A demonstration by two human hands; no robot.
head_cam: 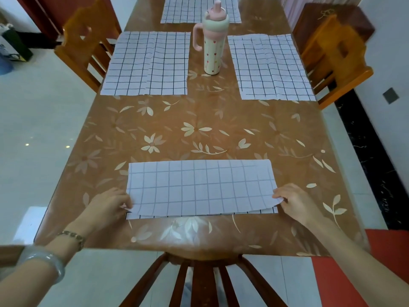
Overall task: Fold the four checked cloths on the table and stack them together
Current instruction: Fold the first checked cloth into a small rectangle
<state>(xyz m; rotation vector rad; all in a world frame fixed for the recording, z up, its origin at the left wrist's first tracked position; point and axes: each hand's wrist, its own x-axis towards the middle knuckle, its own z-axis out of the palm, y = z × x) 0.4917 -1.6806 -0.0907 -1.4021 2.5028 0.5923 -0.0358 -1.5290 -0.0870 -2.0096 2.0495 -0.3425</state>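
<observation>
The table (199, 129) in front of me is brown with a pale flower pattern, and it carries all 4 checked cloths. 3 wooden chairs stand at it: the near chair (203, 282) tucked under the near edge below me, the left chair (86, 45) at the left edge and the right chair (336, 56) at the right edge.

The left cloth (146, 63) lies flat along the left edge, past the middle of the table. The right cloth (272, 67) lies flat opposite it at the right edge. The far cloth (188, 9) lies flat at the far end, partly out of view. The near cloth (199, 187) lies close to the near edge, doubled over on itself, pale side up. A thin strip of its lower layer shows along the near side.

A pink and green bottle (213, 41) with a handle stands upright between the left and right cloths.

My left hand (108, 204) pinches the upper layer's near left corner, fingers curled on it. My right hand (296, 202) pinches the near right corner likewise.

My left forearm wears 1 pale bangle (42, 260) and 1 thin bracelet (73, 237).
</observation>
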